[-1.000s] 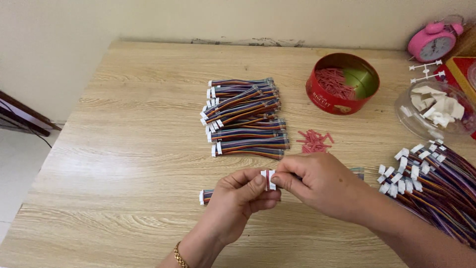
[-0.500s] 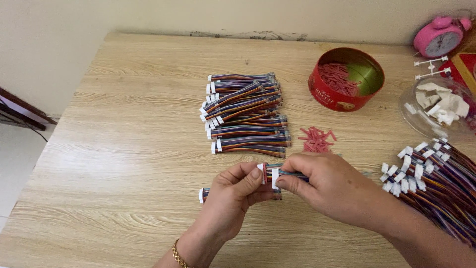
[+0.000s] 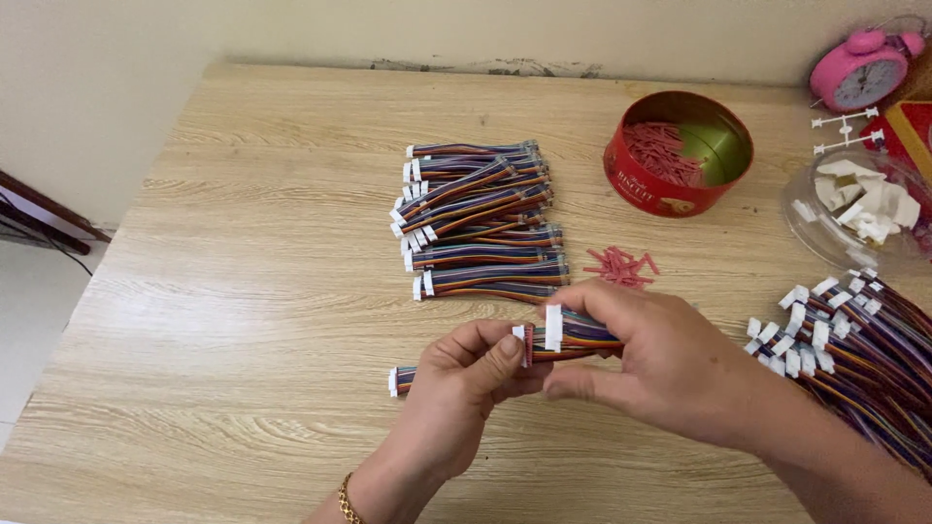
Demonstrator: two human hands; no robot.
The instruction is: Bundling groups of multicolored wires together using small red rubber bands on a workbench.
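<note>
Two hands meet over the near middle of the table (image 3: 243, 291), both closed on one small bundle of multicoloured wires. The left hand (image 3: 471, 374) has its fingers curled around the cable (image 3: 573, 344), thumb pressed on top, and a white connector (image 3: 393, 381) sticks out past the little-finger side (the wires between it and the fist are mostly hidden). The right hand (image 3: 660, 364) pinches the other end between thumb and forefinger, just behind a second white plug (image 3: 553, 327) that stands upright between the two hands. A thin bracelet (image 3: 345, 500) circles the left wrist.

Beyond the hands, touching nothing they hold, lies a tidy stack (image 3: 481, 218) of finished wire bundles, their white ends lined up on the left. Just right of that stack is a scatter of little red pieces (image 3: 619, 267), and farther back sits a round red tin (image 3: 680, 155) with more of the same red bits inside against a green lining. At the right edge a loose heap (image 3: 854, 349) of wires with white connectors fans toward the person's forearm. Behind it a clear tub (image 3: 854, 209) holds white plastic parts, and a pink alarm clock (image 3: 859, 73) stands in the far corner near the wall.
</note>
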